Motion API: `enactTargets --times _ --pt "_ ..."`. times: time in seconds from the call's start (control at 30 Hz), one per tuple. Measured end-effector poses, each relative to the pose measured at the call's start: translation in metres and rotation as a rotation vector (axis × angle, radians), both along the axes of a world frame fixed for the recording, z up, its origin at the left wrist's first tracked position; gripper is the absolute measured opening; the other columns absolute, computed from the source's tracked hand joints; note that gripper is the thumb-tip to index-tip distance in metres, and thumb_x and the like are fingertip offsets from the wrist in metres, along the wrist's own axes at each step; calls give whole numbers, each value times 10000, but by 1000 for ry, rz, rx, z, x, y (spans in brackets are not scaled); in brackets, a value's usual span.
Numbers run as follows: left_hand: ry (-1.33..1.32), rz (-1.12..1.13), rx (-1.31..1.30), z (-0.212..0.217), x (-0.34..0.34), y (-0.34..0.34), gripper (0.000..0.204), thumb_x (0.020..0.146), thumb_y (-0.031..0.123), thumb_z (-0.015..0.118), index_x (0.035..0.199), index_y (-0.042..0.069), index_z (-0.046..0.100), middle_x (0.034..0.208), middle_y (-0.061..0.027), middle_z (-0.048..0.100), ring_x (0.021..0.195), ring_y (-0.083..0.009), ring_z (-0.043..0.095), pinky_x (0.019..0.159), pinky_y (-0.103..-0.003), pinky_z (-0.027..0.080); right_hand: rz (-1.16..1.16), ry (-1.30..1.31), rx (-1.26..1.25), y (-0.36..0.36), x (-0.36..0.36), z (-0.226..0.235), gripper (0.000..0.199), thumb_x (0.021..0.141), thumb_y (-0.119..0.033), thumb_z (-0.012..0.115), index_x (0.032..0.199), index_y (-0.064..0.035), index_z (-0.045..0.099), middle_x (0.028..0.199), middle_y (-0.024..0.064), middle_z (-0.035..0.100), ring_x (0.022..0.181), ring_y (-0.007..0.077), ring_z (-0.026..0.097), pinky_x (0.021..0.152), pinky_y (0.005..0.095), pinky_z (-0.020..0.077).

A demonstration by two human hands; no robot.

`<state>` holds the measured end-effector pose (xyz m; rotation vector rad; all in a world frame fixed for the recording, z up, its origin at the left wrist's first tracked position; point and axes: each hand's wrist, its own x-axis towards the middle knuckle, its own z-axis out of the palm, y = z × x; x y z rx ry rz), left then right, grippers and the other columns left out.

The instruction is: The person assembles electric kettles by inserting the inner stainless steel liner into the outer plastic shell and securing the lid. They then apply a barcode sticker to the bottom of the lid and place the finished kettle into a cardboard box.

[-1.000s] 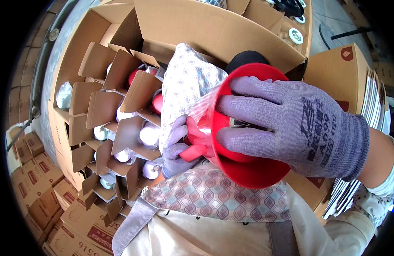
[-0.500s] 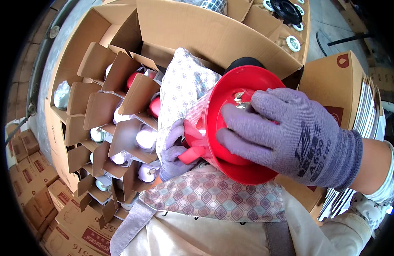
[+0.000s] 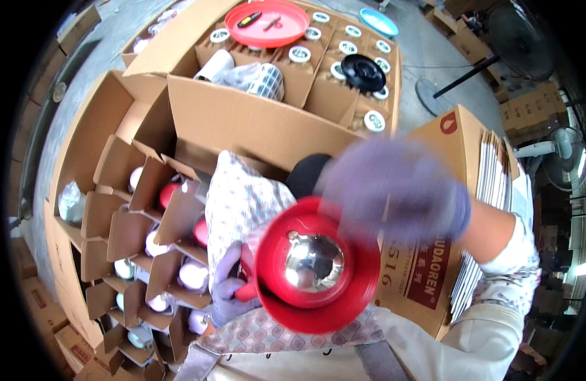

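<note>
My left hand point(image 3: 228, 293), in a purple glove, grips a red round flared piece point(image 3: 343, 305) by its red handle side and holds it against my patterned apron point(image 3: 242, 203). A shiny chrome dome point(image 3: 314, 261) sits in the middle of the red piece, uncovered. My right hand point(image 3: 394, 190), also in a purple glove, hovers just above and behind the red piece, apart from it. Motion blur hides its fingers. A cardboard box with dividers point(image 3: 125, 228) lies to my left, next to the left hand.
The divider cells hold several wrapped white and red items point(image 3: 192, 274). A second carton point(image 3: 255, 120) behind holds white-capped pieces, a red tray point(image 3: 267, 22), a black disc point(image 3: 362, 71). Flat cardboard stacks point(image 3: 493, 190) stand at right, a blue dish point(image 3: 378, 20) and fans beyond.
My right hand has lifted off the red piece and moved up and back, uncovering the chrome dome. The view has tilted up to show the far carton.
</note>
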<state>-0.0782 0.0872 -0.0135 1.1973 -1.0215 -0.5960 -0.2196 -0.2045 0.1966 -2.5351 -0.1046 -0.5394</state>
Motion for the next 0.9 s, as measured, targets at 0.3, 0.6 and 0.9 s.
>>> enactTargets --times 0.3,0.6,0.9 --pt "56 -173 133 29 36 -34 503 727 189 796 1198 105 641 1462 -169 410 1350 -386 380 1105 -451 305 -1382 878 -103 -382 -49 -208 461 867 -406 550 1191 -105 679 1210 136 665 1135 296 624 937 374 483" --pt "210 30 70 -16 50 -70 339 686 226 868 871 52 643 1403 -267 480 1318 -424 451 1086 -517 321 -1511 -164 730 -365 -75 -168 401 798 -301 688 1040 18 684 871 161 702 818 279 703 717 325 579" --pt "115 95 6 -2 42 -78 313 697 181 869 781 7 622 1452 -261 431 1364 -374 416 1117 -446 321 -415 -277 -518 -50 36 44 397 685 69 640 1069 -26 665 899 117 630 900 272 620 781 360 499"
